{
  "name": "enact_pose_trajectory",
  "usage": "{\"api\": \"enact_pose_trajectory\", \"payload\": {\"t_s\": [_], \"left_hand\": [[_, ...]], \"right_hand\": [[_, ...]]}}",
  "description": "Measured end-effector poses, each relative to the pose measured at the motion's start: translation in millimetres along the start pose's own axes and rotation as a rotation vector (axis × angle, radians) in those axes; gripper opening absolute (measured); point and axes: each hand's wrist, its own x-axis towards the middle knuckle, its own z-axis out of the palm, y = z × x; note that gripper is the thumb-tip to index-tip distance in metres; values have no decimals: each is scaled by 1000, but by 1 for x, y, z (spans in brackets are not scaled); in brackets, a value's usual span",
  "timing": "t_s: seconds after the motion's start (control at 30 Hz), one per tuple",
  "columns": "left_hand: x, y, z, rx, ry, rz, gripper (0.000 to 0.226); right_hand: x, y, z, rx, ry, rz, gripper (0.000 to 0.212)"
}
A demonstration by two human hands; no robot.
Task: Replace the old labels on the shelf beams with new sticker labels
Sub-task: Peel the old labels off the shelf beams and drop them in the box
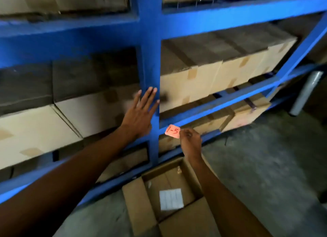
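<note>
A pink sticker label [172, 131] marked "1-5" in red is pinched at its right edge by my right hand [190, 141]. The label hangs in front of the lower blue shelf beam [221, 111], just right of the blue upright post [150, 60]. My left hand [139, 113] lies flat with fingers spread against the upright post, holding nothing. Whether the label touches the beam I cannot tell.
Blue steel racking holds rows of taped cardboard boxes [212, 77] on every level. An open cardboard box [134, 201] sits on the concrete floor below my hands, with a white sheet of labels [171, 199] inside. A grey roll [307, 93] leans at the far right.
</note>
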Motion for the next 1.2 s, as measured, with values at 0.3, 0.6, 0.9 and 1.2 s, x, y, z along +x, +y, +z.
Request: {"api": "enact_pose_trajectory", "payload": {"t_s": [0.3, 0.6, 0.9, 1.2], "left_hand": [[-4, 7, 28, 124, 82, -33, 89], [-7, 4, 23, 126, 84, -1, 84], [-22, 39, 4, -371, -253, 35, 86], [-51, 156, -77, -668, -328, 302, 66]], "right_hand": [[-54, 114, 2, -551, -145, 258, 21], [-59, 128, -2, -564, -61, 324, 28], [-63, 100, -52, -436, -75, 337, 15], [-106, 57, -183, -698, -8, 160, 41]]}}
